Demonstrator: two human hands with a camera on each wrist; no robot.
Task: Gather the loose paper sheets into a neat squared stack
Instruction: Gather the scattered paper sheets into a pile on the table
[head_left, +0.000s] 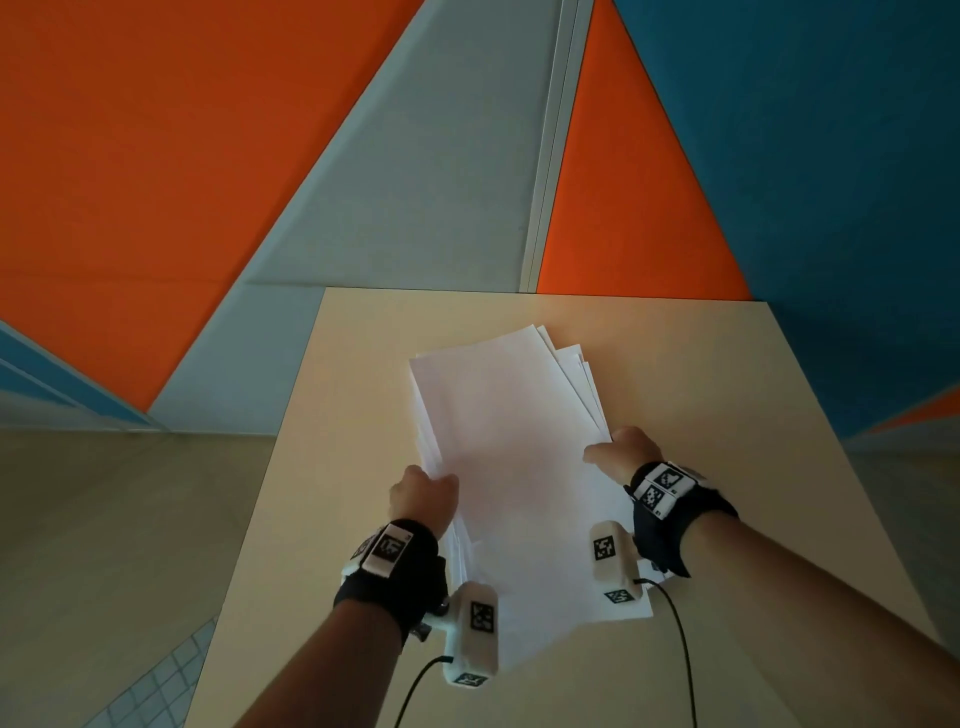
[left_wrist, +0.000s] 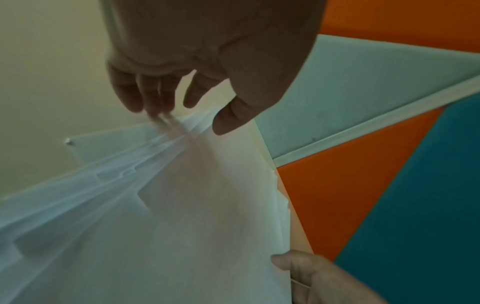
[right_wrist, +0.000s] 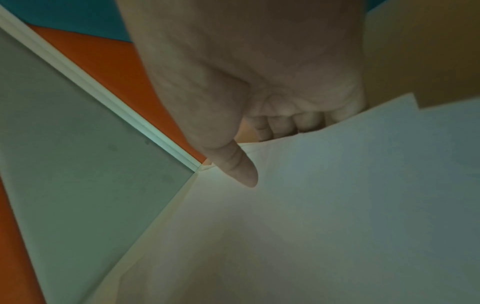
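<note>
A bundle of white paper sheets is held over the beige table, its far corners fanned out unevenly on the right. My left hand grips the bundle's left edge, thumb on top and fingers under. The left wrist view shows the sheets splayed into layers below my left hand. My right hand grips the right edge. In the right wrist view my right hand has its thumb on the top sheet and its fingers curled beneath.
The table's far edge meets a wall of orange, grey and blue panels. Floor lies to the left of the table. Black cables hang from both wrist cameras near the table's front.
</note>
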